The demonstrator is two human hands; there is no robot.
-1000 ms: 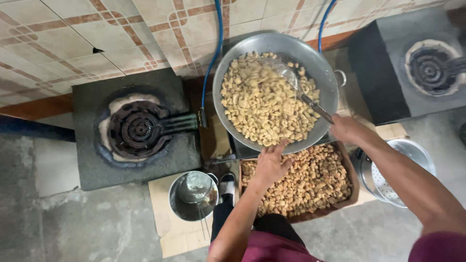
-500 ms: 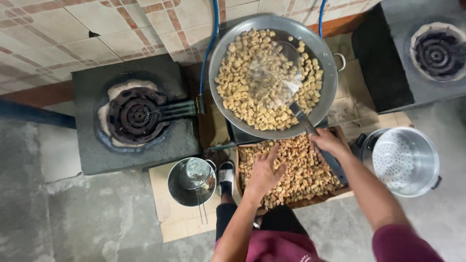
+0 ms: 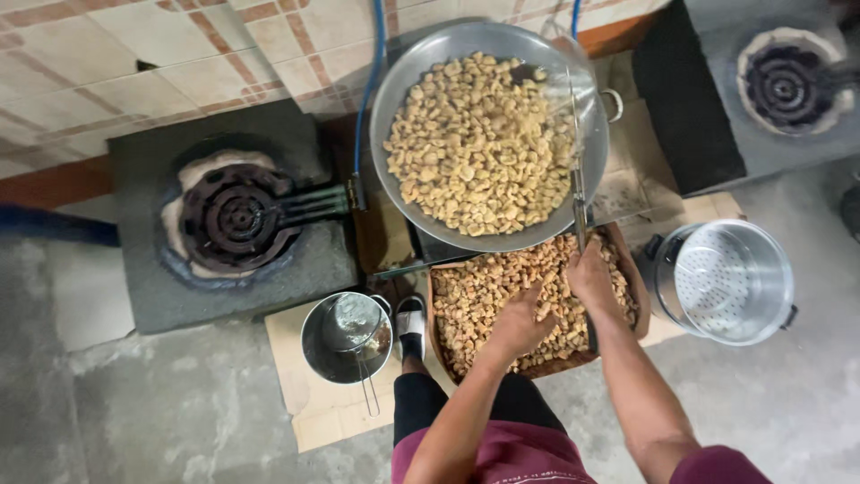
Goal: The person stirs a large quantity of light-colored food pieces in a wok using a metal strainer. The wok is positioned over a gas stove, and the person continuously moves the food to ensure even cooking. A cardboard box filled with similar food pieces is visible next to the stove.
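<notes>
Head view. Landmark: large metal wok [image 3: 430, 54], heaped with pale fried pieces [image 3: 475, 152].

- Right hand [image 3: 591, 278]: just below the wok's near rim, fist closed round the handle of a wire skimmer [image 3: 573, 116]. The mesh head is blurred over the wok's right side and hard to make out.
- Left hand [image 3: 520, 327]: below the wok, fingers loosely curled, resting in browner pieces in a wooden tray [image 3: 632, 287]. Whether it grips any, cannot tell.
- Perforated steel pot [image 3: 726, 282]: lower right of the wok.
- Small steel pot [image 3: 345, 336] with strainer: lower left.
- Burner [image 3: 237, 215]: left of the wok. Second burner [image 3: 788, 85] to the right, cut off by the frame edge.
- Cardboard sheets [image 3: 309, 412]: below the wok, plain tan, partly hidden under the pots and tray.
</notes>
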